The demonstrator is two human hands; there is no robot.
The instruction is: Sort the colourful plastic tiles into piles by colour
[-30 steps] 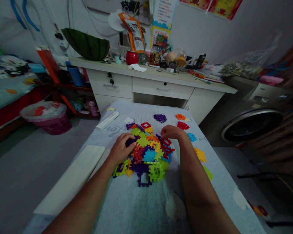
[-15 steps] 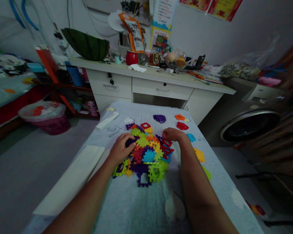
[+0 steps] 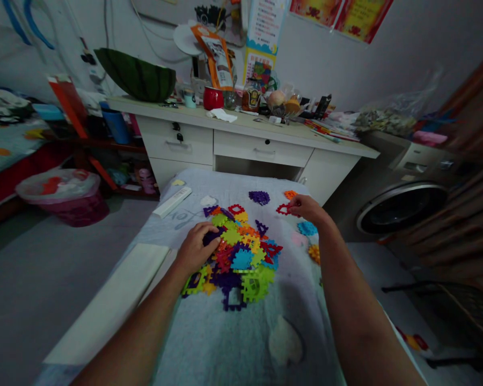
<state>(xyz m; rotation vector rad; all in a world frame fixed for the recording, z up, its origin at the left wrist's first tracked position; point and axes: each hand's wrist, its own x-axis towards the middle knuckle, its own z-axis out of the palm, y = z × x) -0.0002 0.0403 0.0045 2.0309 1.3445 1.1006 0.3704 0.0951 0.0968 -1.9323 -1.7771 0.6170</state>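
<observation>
A heap of toothed plastic building pieces [image 3: 241,260] in purple, green, yellow, orange, red and blue lies on the cloth-covered table. My left hand [image 3: 196,247] is at the heap's left side, fingers curled around a purple building piece [image 3: 211,236]. At the far right, my right hand [image 3: 308,208] pinches a red building piece [image 3: 282,209] with a hole in its middle; whatever lies under that hand is hidden. Sorted small piles sit nearby: purple pieces [image 3: 259,198], orange pieces [image 3: 290,194], blue pieces [image 3: 306,228] and yellow pieces [image 3: 314,253], the last partly behind my right forearm.
A long white box [image 3: 172,202] lies on the table's left side, and a white board [image 3: 116,300] runs along the left edge. Beyond stands a white desk [image 3: 177,140] with clutter on top. A washing machine [image 3: 402,187] is at the right, a pink bin [image 3: 70,201] at the left.
My right hand has moved from the heap's right side to the far right, carrying a red piece to the red pile's place. My left hand stays at the heap. The view has shifted slightly.
</observation>
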